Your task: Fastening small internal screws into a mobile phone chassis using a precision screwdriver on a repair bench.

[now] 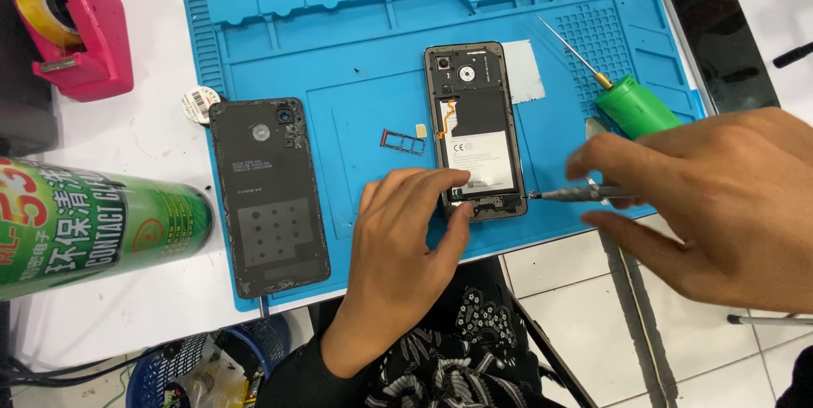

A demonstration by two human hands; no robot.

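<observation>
An opened phone lies back-up on the blue work mat, its battery and inner frame showing. My left hand rests at the phone's lower left corner, thumb and fingers pressing on its bottom edge. My right hand grips a thin silver screwdriver, whose tip touches the phone's lower right edge. The removed black back cover lies inner side up on the mat's left part. A small red card tray sits between cover and phone.
A green-handled screwdriver lies on the mat's right side. A green spray can lies at the left edge, a pink tape dispenser behind it. Another dark phone rests at far right. Below the table stands a blue basket.
</observation>
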